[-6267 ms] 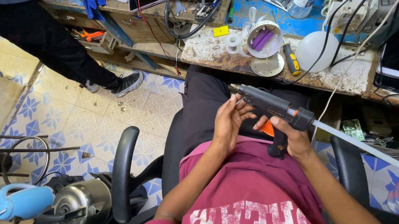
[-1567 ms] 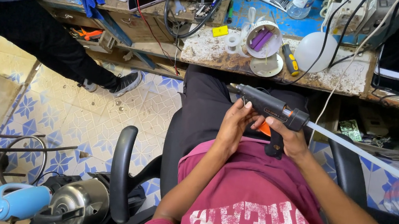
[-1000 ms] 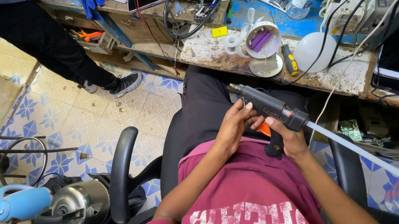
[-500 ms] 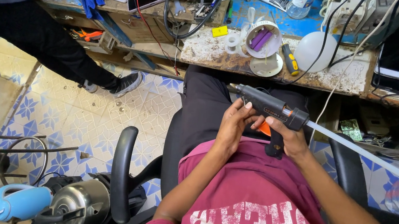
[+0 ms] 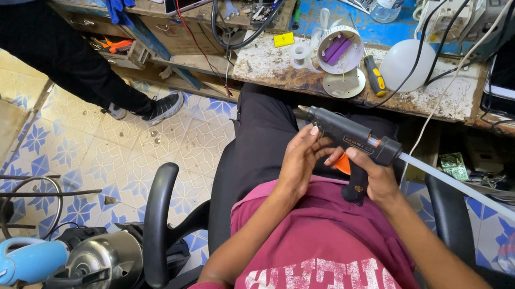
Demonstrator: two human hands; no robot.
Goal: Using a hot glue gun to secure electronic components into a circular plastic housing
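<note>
Glue gun: I see a black glue gun [image 5: 346, 132] held over my lap, just in front of the tabletop [image 5: 281, 68] edge, nozzle pointing to my left, a long pale glue stick [image 5: 464, 188] running out of its back toward my right.
Right hand: my right hand [image 5: 376, 177] is wrapped around the gun's handle, fingers [image 5: 357, 156] closed on it, one finger lying at the orange trigger [image 5: 342, 164].
Left hand: my left hand [image 5: 302, 160] is under the barrel, fingers curled and touching its underside, thumb up against the side; it grips the gun's front part.
Seat: I sit in a black chair; its armrest [image 5: 158, 217] is on my left.
Tabletop: worn and stained, it carries a white tape roll [image 5: 339, 49] with purple pieces inside, a round white lid [image 5: 344, 83], a yellow-handled screwdriver [image 5: 374, 74] and a white bulb [image 5: 408, 64].
Floor: blue-patterned tiles [image 5: 124, 153]; a kettle with a blue handle [image 5: 76, 263] sits near the chair.
Other person: a leg in dark trousers [image 5: 56, 58] stands well apart on my left.
</note>
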